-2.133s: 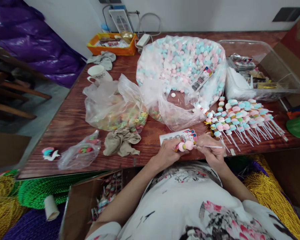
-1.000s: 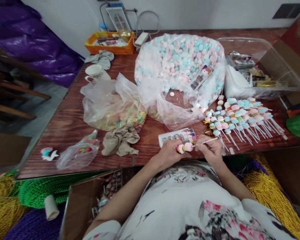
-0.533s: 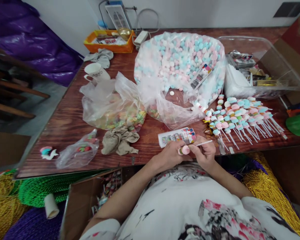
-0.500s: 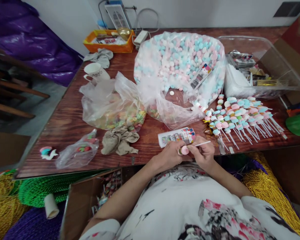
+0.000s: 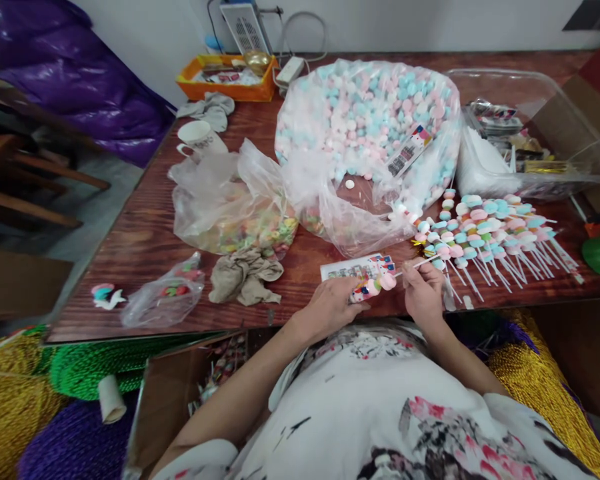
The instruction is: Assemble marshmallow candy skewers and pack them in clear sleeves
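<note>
head view: dark red desk [image 5: 145,253], big bag of pastel puffs [image 5: 305,170], heap of skewers [image 5: 500,230]. left hand [image 5: 330,303] curls round one skewer [image 5: 387,281] by the desk's front edge, right hand [image 5: 423,293] pinches its white stick [image 5: 431,259]. looks like the stick-adjusting step to me; next move probably calls for a light, steady grip.

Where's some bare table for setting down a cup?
The table shows a bare patch between its left edge, the mug and the small bag. A narrower one separates the brown rag from the left hand. The right side is crowded with skewers and a plastic tub.
</note>
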A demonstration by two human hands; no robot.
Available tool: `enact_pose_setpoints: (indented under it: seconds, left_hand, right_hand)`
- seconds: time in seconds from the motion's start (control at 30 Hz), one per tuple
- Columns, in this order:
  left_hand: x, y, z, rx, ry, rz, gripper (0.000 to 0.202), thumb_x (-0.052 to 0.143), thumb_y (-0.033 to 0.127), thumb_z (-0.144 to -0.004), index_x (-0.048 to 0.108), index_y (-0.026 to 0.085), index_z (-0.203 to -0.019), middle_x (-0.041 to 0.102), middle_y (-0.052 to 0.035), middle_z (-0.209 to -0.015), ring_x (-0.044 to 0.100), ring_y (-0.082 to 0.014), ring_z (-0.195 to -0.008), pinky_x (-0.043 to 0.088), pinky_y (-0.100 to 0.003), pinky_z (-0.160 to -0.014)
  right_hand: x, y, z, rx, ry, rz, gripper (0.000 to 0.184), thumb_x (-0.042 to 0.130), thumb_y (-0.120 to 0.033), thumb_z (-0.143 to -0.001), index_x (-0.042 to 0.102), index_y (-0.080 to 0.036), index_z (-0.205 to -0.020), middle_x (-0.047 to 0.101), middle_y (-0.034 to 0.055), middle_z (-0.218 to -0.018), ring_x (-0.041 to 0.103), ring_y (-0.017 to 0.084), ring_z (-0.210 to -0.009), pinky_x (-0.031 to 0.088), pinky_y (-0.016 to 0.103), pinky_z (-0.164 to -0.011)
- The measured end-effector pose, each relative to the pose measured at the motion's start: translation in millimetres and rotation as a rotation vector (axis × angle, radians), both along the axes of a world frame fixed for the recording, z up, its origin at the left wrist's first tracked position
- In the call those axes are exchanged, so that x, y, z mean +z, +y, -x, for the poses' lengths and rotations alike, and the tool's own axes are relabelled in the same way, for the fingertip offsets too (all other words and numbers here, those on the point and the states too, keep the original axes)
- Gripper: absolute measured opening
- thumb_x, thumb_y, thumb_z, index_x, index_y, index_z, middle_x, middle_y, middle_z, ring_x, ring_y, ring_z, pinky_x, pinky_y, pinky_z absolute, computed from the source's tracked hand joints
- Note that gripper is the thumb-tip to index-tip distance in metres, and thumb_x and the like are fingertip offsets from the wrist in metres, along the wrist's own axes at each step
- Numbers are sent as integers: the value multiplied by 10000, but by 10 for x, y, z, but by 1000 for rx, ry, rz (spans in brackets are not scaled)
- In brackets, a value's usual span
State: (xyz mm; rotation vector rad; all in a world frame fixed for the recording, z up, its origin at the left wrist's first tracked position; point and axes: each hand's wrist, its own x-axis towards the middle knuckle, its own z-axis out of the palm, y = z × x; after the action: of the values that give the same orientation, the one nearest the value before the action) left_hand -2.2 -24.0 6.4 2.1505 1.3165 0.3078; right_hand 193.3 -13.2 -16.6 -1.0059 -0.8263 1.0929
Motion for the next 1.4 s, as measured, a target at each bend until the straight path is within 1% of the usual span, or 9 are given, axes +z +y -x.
enact_pose_setpoints:
  seconds: [0.13,0.4,0.5,0.63,0.7,0.93,1.1,1.3,1.4]
  left_hand:
    - [-14,11,-94,36,-135,35,198,671,362,-812,605,176,-810,635,-11,-720,553,-148,-635,376,-246,-597]
    - [3,-22,-174,69,-194,144,197,682,343,-787,584,172,-785,589,21,-673,516,-121,-614,358,-225,-584]
    - [24,-32,-174,79,-271,210,209,701,339,-765,586,168,-802,576,34,-685,506,-114,-630,362,-215,-586]
    - [68,-12,-147,58,-381,338,284,734,356,-725,528,160,-721,469,64,-627,418,-87,-590,328,-197,-537]
    - [83,0,-145,30,-424,402,311,748,345,-709,497,161,-692,428,73,-618,384,-79,-583,313,-192,-524]
    - [43,5,-179,62,-399,375,248,753,303,-688,567,144,-729,500,57,-652,451,-97,-621,349,-197,-559]
    - [50,-5,-158,53,-337,310,278,760,325,-695,636,145,-868,594,32,-720,523,-125,-670,403,-223,-622]
    - [118,-69,-36,65,-151,99,909,819,508,-602,433,187,-1360,662,-65,-1039,597,-238,-917,443,-314,-771]
    - [81,-111,-17,19,-80,106,605,776,496,-673,582,183,-1154,672,-48,-942,601,-221,-852,419,-288,-716]
  right_hand:
    - [-24,-53,46,35,-54,-37,282,689,-365,-789,551,-192,-614,456,-59,-529,400,80,-496,348,233,-512]
    - [-74,-143,106,196,-210,-63,216,692,-313,-788,607,-183,-638,547,-41,-574,469,96,-537,396,237,-541]
    - [-13,-43,5,305,-153,-54,136,731,-296,-763,653,-195,-717,587,-43,-630,507,97,-579,428,236,-586]
    - [152,87,-188,507,-150,-174,143,729,-311,-778,723,-232,-898,682,29,-920,623,175,-877,494,334,-798]
    - [231,108,-225,586,-161,-238,67,690,-279,-817,730,-234,-844,685,27,-850,634,174,-832,499,347,-778]
    - [155,-22,-19,306,-380,-316,92,651,-209,-829,674,-209,-739,648,-10,-677,585,131,-641,461,284,-650]
    - [20,-96,98,290,-373,-234,135,651,-232,-820,642,-193,-692,591,-31,-612,521,106,-569,402,246,-569]
    - [-7,-9,43,237,-160,-55,201,681,-308,-804,625,-186,-655,565,-37,-608,489,101,-582,407,243,-593]
    - [-19,31,29,175,-42,-58,180,696,-310,-791,642,-192,-665,576,-35,-617,488,103,-583,405,242,-587]
